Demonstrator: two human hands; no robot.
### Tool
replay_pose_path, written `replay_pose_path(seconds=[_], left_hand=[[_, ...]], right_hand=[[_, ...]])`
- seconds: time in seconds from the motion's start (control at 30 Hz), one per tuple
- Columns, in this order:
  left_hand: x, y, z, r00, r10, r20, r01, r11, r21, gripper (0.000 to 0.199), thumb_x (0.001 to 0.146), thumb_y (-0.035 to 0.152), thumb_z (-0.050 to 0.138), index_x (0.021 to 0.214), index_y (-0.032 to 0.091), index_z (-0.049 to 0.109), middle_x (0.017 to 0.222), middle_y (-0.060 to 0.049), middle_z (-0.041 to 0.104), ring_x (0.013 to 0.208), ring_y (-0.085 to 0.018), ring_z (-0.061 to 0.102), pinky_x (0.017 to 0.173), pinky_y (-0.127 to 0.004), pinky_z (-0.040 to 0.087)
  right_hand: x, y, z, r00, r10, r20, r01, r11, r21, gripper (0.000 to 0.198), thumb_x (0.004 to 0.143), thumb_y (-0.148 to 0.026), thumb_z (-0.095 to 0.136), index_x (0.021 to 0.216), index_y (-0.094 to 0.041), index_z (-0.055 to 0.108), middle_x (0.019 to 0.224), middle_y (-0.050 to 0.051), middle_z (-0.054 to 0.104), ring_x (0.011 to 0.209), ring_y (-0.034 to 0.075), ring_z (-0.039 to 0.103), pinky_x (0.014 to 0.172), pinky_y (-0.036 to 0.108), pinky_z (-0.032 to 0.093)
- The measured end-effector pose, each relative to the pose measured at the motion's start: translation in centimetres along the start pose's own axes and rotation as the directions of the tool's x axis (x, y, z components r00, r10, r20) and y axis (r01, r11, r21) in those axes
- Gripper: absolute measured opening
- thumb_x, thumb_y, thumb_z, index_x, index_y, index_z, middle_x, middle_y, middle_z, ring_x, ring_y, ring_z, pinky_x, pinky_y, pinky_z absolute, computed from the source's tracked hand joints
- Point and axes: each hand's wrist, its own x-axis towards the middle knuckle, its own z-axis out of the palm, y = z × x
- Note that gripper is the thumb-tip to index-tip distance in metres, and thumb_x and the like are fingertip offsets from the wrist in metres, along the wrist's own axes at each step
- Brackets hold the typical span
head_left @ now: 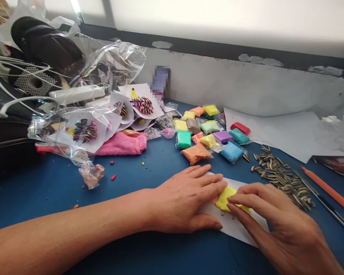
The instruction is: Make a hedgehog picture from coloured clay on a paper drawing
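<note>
in the head view, presses the left hand [186, 202] palm down on the white paper [229, 226], fingers stretched out, slightly apart and clamped on nothing, likely to stop the sheet sliding on the blue table [154, 173]. holds the right hand [281, 221] over the yellow clay [224, 199], thumb and fingertip nearly together at its surface, probably for light control; cannot tell of anything small pinched between. shows the clay on the paper, between the left fingertips and the right ones. has the sunflower seeds [278, 172] heaped just beyond the right fingers, apparently for easy reach, with the orange stick [329, 190] and pen [328, 205] farther right. has wrapped packets [196, 153] just beyond the left fingertips, perhaps for handy colours without crowding the sheet.
</note>
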Motion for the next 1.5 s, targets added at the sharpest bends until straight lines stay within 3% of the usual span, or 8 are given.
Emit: replay_pose_path(seconds=[0.17,0.37,0.6,0.77,1.03,1.3,1.5], left_hand=[[0.0,0.0,0.0,1.0,0.013,-0.012,-0.013,1.0,-0.007,0.07,0.092,0.051,0.058,0.144,0.007,0.042,0.153,-0.016,0.041,0.147,-0.037,0.025,0.121,-0.048,0.02],[0.0,-0.1,0.0,1.0,0.023,-0.02,-0.024,1.0,-0.017,0.07,0.092,0.051,0.057,0.144,0.008,0.042,0.153,-0.016,0.04,0.147,-0.036,0.024,0.121,-0.048,0.019],[0.0,0.0,0.0,1.0,0.012,-0.014,-0.012,1.0,-0.015,0.069,0.092,0.051,0.057,0.145,0.01,0.042,0.153,-0.016,0.04,0.148,-0.036,0.023,0.12,-0.051,0.022],[0.0,-0.1,0.1,0.999,0.02,-0.026,-0.021,1.0,-0.023,0.07,0.091,0.051,0.058,0.144,0.009,0.042,0.152,-0.017,0.041,0.147,-0.036,0.025,0.12,-0.051,0.022],[0.0,0.0,0.0,1.0,0.002,-0.019,-0.003,0.999,-0.039,0.07,0.091,0.052,0.057,0.145,0.01,0.042,0.153,-0.016,0.041,0.147,-0.037,0.025,0.12,-0.052,0.022],[0.0,-0.1,0.0,1.0,0.002,-0.002,-0.002,1.0,-0.023,0.072,0.092,0.053,0.056,0.147,0.01,0.039,0.154,-0.015,0.039,0.148,-0.036,0.021,0.121,-0.05,0.021],[0.0,0.0,-0.1,1.0,-0.008,0.004,0.008,1.0,-0.021,0.072,0.091,0.053,0.057,0.147,0.01,0.039,0.154,-0.014,0.039,0.149,-0.034,0.021,0.122,-0.046,0.018]], right_hand=[[-0.2,0.1,0.6,1.0,-0.026,0.012,0.026,0.998,-0.054,0.007,0.092,-0.024,0.059,0.094,-0.023,0.065,0.089,0.003,0.061,0.08,0.014,0.058,0.068,0.027,0.048],[-0.3,0.2,0.7,0.995,-0.083,0.048,0.087,0.993,-0.079,0.018,0.089,-0.016,0.062,0.105,-0.021,0.066,0.093,0.005,0.063,0.081,0.016,0.055,0.073,0.032,0.045],[-0.4,0.4,0.7,0.998,-0.059,-0.015,0.058,0.997,-0.058,0.011,0.087,-0.018,0.063,0.096,-0.023,0.067,0.09,0.004,0.065,0.08,0.016,0.059,0.073,0.03,0.047],[-0.7,0.4,0.8,0.996,-0.079,0.047,0.083,0.992,-0.091,0.021,0.087,-0.015,0.064,0.106,-0.022,0.068,0.094,0.005,0.066,0.082,0.017,0.059,0.074,0.032,0.046],[-1.0,0.4,0.4,0.995,-0.095,0.023,0.096,0.991,-0.09,0.027,0.085,-0.017,0.066,0.112,-0.021,0.066,0.097,0.006,0.067,0.087,0.019,0.063,0.076,0.033,0.049],[-1.0,0.7,0.4,0.996,-0.089,0.004,0.089,0.993,-0.074,0.012,0.087,-0.019,0.064,0.1,-0.02,0.063,0.095,0.006,0.065,0.087,0.019,0.06,0.079,0.034,0.048],[-0.8,0.7,0.2,0.995,-0.097,-0.001,0.097,0.992,-0.084,0.014,0.086,-0.018,0.063,0.1,-0.021,0.063,0.096,0.006,0.062,0.085,0.018,0.058,0.075,0.032,0.047]])
